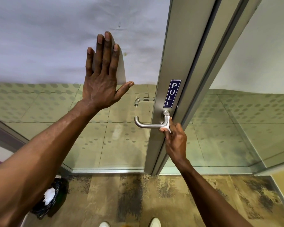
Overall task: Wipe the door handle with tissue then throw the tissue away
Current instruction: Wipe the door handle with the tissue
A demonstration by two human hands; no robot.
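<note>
Head view: crumpled white tissue [168, 126] pressed against steel door handle [147, 126].

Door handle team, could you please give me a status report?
Left hand flat on glass. Right hand pressing tissue against door handle. Nothing in the way.

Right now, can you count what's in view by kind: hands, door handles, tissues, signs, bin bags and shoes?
Hands: 2, left hand flat on the glass door, right hand wiping
Door handles: 1, steel lever handle, plus another showing through the glass
Tissues: 1 held tissue, more white tissue in the bag
Signs: 1, PULL sign
Bin bags: 1, black bin bag
Shoes: 2, white shoes
Total: 8
</note>
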